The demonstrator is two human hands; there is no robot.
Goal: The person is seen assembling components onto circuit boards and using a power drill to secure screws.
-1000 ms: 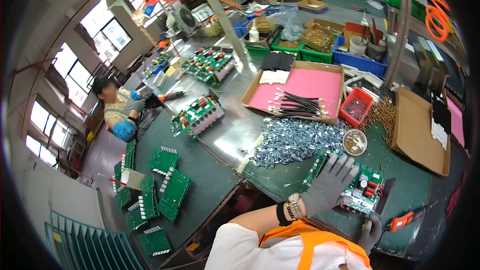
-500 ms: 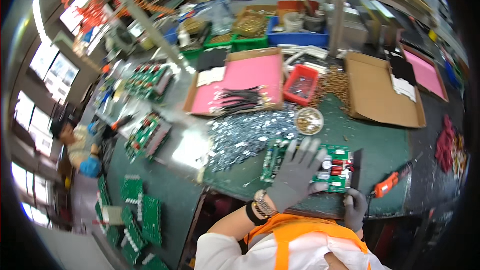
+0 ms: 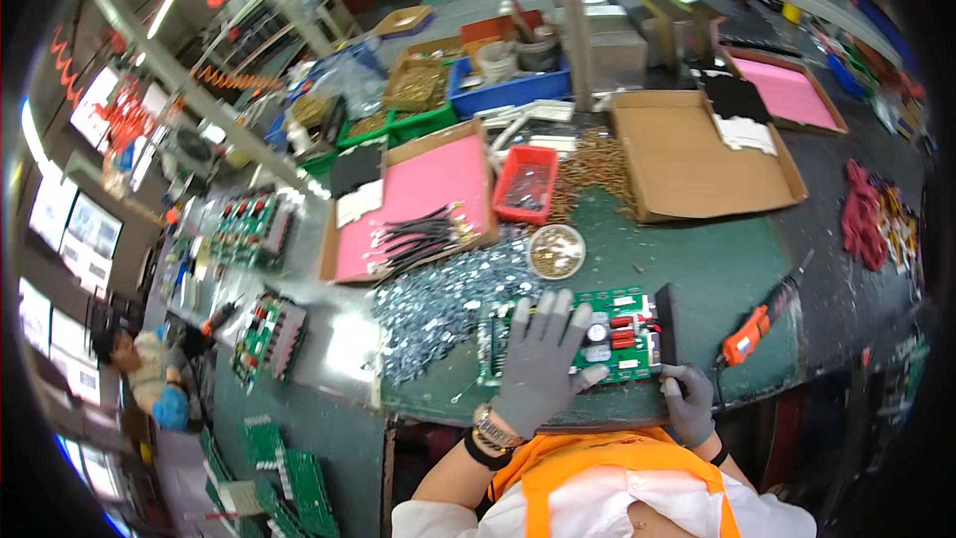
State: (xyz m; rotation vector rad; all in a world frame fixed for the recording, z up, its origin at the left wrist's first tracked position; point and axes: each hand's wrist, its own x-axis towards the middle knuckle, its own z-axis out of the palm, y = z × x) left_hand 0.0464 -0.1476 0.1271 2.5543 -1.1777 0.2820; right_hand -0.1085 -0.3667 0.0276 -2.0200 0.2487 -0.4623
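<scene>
A green circuit board (image 3: 627, 371) with red and silver parts lies on the green bench top in front of me. My left hand (image 3: 543, 364), in a grey glove, rests over the board's left part with its fingers spread, hiding what is under the palm. At the board's right end stands a black plate (image 3: 667, 324). My right hand (image 3: 689, 406), also gloved, is at the near end of that plate with its fingers curled in. Whether it pinches a small part there is too small to tell. An orange power screwdriver (image 3: 752, 332) lies to the right.
Beyond the board are a pile of small metal pieces (image 3: 438, 304), a white tub of screws (image 3: 557, 252), a red bin (image 3: 526, 185) and brass-coloured pieces (image 3: 597, 169). Cardboard trays (image 3: 697, 174) stand behind. More boards (image 3: 317, 498) lie at left, where another person (image 3: 149, 374) works.
My view has turned, so the bench and the things on it sit further left in the picture. Both hands stay at the board, the left still flat with fingers spread.
</scene>
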